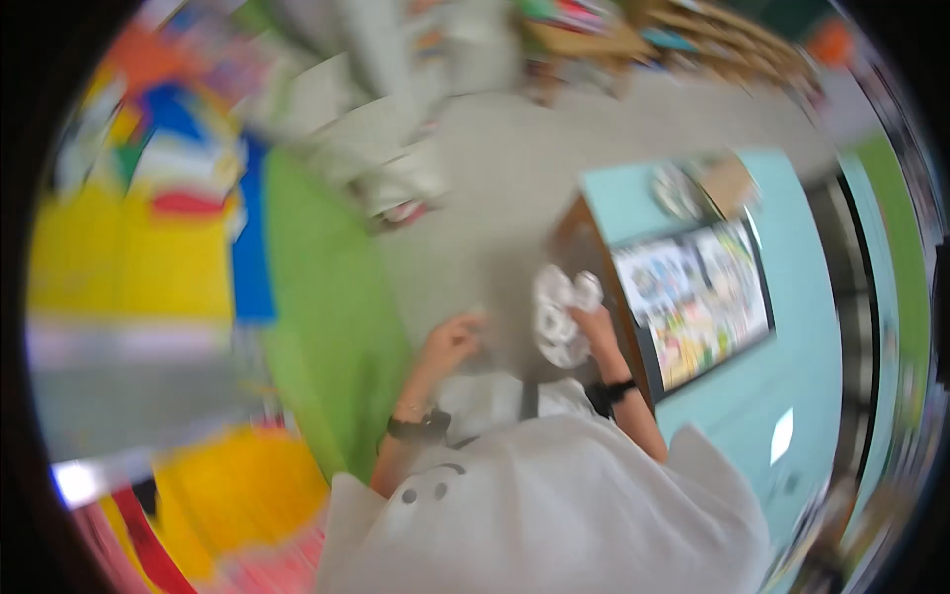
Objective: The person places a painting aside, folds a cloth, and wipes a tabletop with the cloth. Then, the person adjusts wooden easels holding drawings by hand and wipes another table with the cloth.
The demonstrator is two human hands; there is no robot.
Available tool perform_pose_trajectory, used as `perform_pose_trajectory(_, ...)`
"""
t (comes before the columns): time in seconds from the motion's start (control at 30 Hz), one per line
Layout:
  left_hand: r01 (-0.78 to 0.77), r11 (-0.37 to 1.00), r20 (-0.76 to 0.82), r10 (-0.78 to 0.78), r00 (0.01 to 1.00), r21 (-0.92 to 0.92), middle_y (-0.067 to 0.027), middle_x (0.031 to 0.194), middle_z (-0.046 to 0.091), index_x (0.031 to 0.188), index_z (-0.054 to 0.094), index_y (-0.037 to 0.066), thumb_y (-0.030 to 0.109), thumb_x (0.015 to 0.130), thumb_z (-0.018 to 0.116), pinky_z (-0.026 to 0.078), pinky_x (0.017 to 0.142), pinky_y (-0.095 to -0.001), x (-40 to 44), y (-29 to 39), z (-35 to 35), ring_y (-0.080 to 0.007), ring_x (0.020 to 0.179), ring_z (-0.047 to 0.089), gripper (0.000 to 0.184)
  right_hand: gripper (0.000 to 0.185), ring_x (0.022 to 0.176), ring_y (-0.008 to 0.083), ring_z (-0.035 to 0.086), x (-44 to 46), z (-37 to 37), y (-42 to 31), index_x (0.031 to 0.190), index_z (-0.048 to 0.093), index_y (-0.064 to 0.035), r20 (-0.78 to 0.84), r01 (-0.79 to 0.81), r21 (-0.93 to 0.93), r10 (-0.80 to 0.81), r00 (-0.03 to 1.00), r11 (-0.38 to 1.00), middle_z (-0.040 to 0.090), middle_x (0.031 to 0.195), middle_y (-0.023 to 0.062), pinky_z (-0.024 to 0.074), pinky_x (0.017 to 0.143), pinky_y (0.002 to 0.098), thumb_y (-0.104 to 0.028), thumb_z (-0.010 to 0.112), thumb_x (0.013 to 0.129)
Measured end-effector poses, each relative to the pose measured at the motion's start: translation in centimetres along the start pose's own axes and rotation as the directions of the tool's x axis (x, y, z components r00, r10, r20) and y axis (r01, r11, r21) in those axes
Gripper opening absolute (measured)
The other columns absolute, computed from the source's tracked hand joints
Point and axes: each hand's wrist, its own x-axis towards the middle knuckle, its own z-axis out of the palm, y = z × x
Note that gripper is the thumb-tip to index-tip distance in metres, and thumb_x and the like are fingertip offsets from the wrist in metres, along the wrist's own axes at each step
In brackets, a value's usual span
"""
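Observation:
In front of my body, my right hand [592, 322] grips a white palette-like piece with round wells [557, 332], just left of the teal table's edge. Blur hides the finer shape of this piece. My left hand [453, 340] hangs over the floor to the left, apart from the white piece. Its fingers look partly curled but are smeared by motion, and nothing shows clearly in them. Dark bands circle both wrists.
The teal-topped table [727, 406] at right bears a dark-framed board of colourful pictures [698, 297], a whitish round item [676, 191] and a brown box [727, 185]. A green curved surface [322, 297] lies left. Wooden shelves [732, 40] stand far back.

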Motion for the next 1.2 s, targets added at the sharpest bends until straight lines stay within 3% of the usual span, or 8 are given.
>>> perform_pose_trajectory(0.3,-0.217,0.966,0.462,0.130,0.877,0.139,-0.0152,0.122,0.056,0.147,0.024,0.010,0.003,0.082,0.067,0.047,0.093,-0.0340,13.5,7.8,3.4,-0.0219,0.114,0.054,0.078,0.045,0.100,0.0178,0.060,-3.2,3.6,-8.9,0.118,0.059,0.0013,-0.124,0.269,0.088,-0.257,0.958,0.959,0.065,0.111,0.0108,0.0461,0.089,0.0307,-0.024,0.068,0.082)
perform_pose_trajectory(0.5,-0.117,0.974,0.918,-0.137,0.372,0.193,-0.0069,0.106,0.060,0.119,0.046,0.005,0.009,0.085,0.070,0.048,0.084,-0.0268,15.8,10.7,13.9,-0.0133,0.098,0.058,0.041,0.048,0.106,0.0166,0.059,-13.6,-0.2,-4.2,0.126,0.055,-0.0005,-0.515,0.257,0.226,-0.109,0.850,0.939,0.063,0.117,0.0086,0.0465,0.091,0.0307,-0.028,0.068,0.088)
perform_pose_trajectory(0.57,-0.339,0.906,0.945,-0.158,0.285,0.254,-0.0026,0.096,0.058,0.106,0.048,0.004,0.013,0.087,0.069,0.047,0.077,-0.0241,13.6,10.0,18.6,-0.0090,0.089,0.055,0.029,0.049,0.105,0.0162,0.059,-19.2,-0.3,-1.3,0.127,0.054,-0.0001,-0.625,0.261,0.328,0.002,0.781,0.908,0.063,0.118,0.0085,0.0470,0.090,0.0304,-0.028,0.067,0.088)
perform_pose_trajectory(0.6,-0.455,0.855,0.962,-0.166,0.215,0.249,-0.0004,0.091,0.058,0.099,0.050,0.004,0.015,0.088,0.069,0.046,0.074,-0.0228,11.7,9.5,21.3,-0.0069,0.084,0.054,0.025,0.050,0.105,0.0160,0.059,-22.1,-0.3,0.2,0.127,0.054,0.0001,-0.688,0.277,0.373,0.064,0.723,0.886,0.063,0.118,0.0085,0.0472,0.090,0.0303,-0.028,0.067,0.088)
perform_pose_trajectory(0.77,-0.239,0.949,0.957,-0.245,-0.154,0.204,0.0033,0.089,0.057,0.099,0.056,0.004,0.020,0.093,0.063,0.045,0.071,-0.0222,-3.6,9.4,30.5,-0.0047,0.081,0.052,0.018,0.051,0.101,0.0154,0.059,-36.6,3.3,6.4,0.132,0.050,-0.0042,-0.882,0.274,0.443,0.361,0.302,0.854,0.062,0.116,0.0069,0.0490,0.086,0.0281,-0.037,0.060,0.094)
perform_pose_trajectory(0.87,-0.292,0.934,0.910,-0.293,-0.294,0.207,0.0034,0.090,0.058,0.103,0.057,0.003,0.020,0.095,0.061,0.045,0.073,-0.0218,-11.3,7.5,33.3,-0.0046,0.083,0.053,0.020,0.051,0.097,0.0162,0.060,-41.7,6.7,14.8,0.132,0.050,-0.0063,-0.904,0.536,0.348,0.426,-0.025,0.769,0.063,0.113,0.0061,0.0492,0.084,0.0284,-0.040,0.058,0.095)
perform_pose_trajectory(1.1,-0.398,0.900,0.796,-0.367,-0.481,0.175,0.0005,0.097,0.060,0.108,0.058,0.003,0.020,0.095,0.061,0.045,0.074,-0.0222,-19.7,2.7,38.9,-0.0060,0.086,0.053,0.022,0.037,0.107,0.0162,0.059,-53.0,17.5,21.0,0.127,0.053,-0.0053,-0.447,0.672,0.264,0.705,-0.550,0.692,0.061,0.119,0.0089,0.0480,0.088,0.0307,-0.019,0.052,0.093)
perform_pose_trajectory(1.2,-0.303,0.929,0.820,-0.337,-0.462,0.212,-0.0019,0.102,0.061,0.112,0.057,0.002,0.023,0.095,0.060,0.047,0.076,-0.0244,-21.5,3.0,43.0,-0.0083,0.089,0.055,0.026,0.036,0.108,0.0171,0.058,-55.9,22.6,25.5,0.127,0.053,-0.0038,-0.080,0.481,0.274,0.518,-0.852,0.833,0.062,0.116,0.0094,0.0465,0.089,0.0311,-0.018,0.051,0.094)
